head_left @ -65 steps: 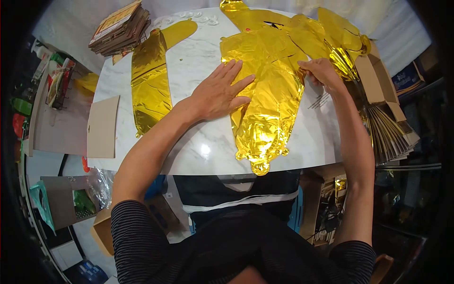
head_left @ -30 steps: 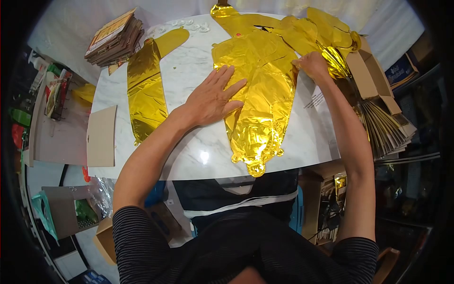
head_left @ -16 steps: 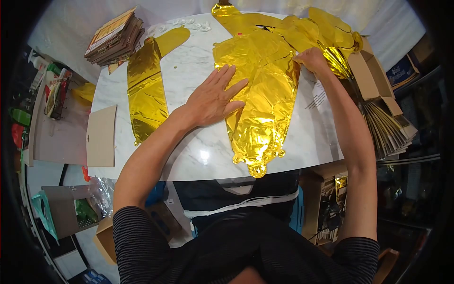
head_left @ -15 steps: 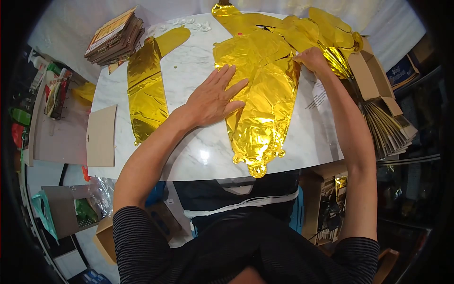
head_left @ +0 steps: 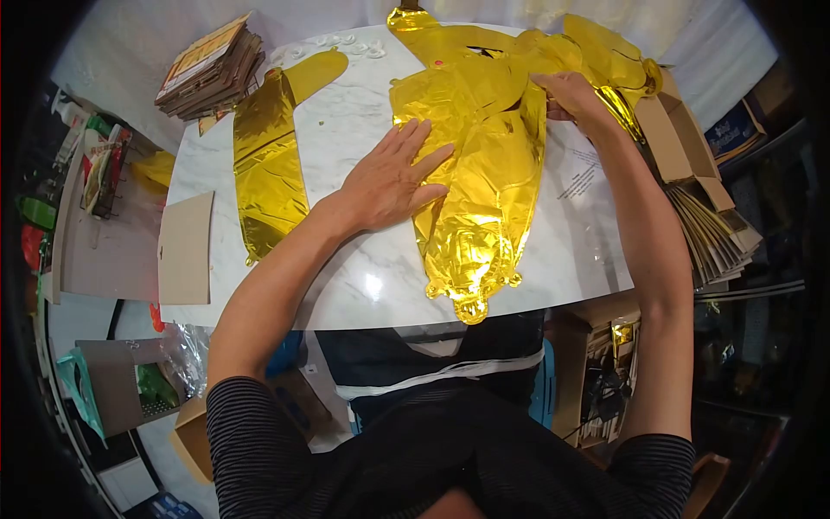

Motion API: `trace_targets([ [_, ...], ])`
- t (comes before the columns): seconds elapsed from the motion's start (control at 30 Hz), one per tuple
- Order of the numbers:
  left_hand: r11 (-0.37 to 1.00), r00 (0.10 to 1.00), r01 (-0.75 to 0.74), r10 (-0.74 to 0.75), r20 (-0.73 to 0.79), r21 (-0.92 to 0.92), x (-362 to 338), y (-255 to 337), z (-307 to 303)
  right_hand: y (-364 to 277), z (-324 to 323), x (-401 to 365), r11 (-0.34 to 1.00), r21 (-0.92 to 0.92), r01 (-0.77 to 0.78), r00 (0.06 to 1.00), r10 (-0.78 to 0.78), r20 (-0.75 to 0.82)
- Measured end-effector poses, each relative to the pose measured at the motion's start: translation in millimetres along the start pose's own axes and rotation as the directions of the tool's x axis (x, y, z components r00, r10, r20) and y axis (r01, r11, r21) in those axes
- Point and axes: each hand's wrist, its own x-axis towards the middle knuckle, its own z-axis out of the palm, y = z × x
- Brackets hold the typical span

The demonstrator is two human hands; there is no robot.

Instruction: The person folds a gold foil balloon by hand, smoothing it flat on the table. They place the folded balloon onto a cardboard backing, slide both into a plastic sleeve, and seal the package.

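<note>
A flat, uninflated gold foil balloon point(head_left: 480, 199) lies on the marble-patterned table point(head_left: 346, 277), its narrow knobbed end near the front edge. My left hand point(head_left: 389, 177) rests flat on the balloon's left side, fingers spread. At the upper right edge of the balloon, my right hand point(head_left: 571, 97) is closed with fingertips pinching the foil. More crumpled gold foil point(head_left: 596, 56) spreads behind and beyond my right hand. To the left lies a separate folded gold foil piece point(head_left: 270, 164), touched by neither hand.
A stack of cardboard pieces point(head_left: 207, 69) stands at the back left, near small white rings point(head_left: 350, 43). One cardboard sheet point(head_left: 186, 251) lies at the left edge. An open cardboard box point(head_left: 679, 134) and a fanned row of cardboard envelopes point(head_left: 709, 233) sit on the right.
My right hand has shifted slightly up and left, and the foil's right edge beneath it has folded inward. My left hand has stayed in place.
</note>
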Motion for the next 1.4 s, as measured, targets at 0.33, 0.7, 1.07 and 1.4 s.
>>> trace_targets([
  [0.33, 0.999, 0.999, -0.013, 0.011, -0.034, -0.046, -0.9, -2.6, 2.5, 0.5, 25.1, 61.5, 0.969, -0.247, -0.012, 0.999, 0.022, 0.037],
  [0.7, 0.998, 0.998, -0.012, 0.009, -0.054, -0.063, -2.1, -4.0, 8.0, -102.8, 98.0, 36.2, 0.884, -0.445, 0.146, 0.957, -0.012, 0.291],
  [1.07, 0.997, 0.995, -0.046, 0.04, -0.091, -0.059, 0.7, -5.5, 6.2, -80.4, 139.7, 16.9, 0.83, -0.521, 0.197, 0.947, -0.024, 0.32],
  [1.4, 0.992, 0.978, -0.11, 0.099, -0.185, -0.053, 1.3, -4.2, 4.9, 57.9, 35.2, -74.9, 0.483, -0.512, 0.71, 0.682, -0.652, 0.331],
])
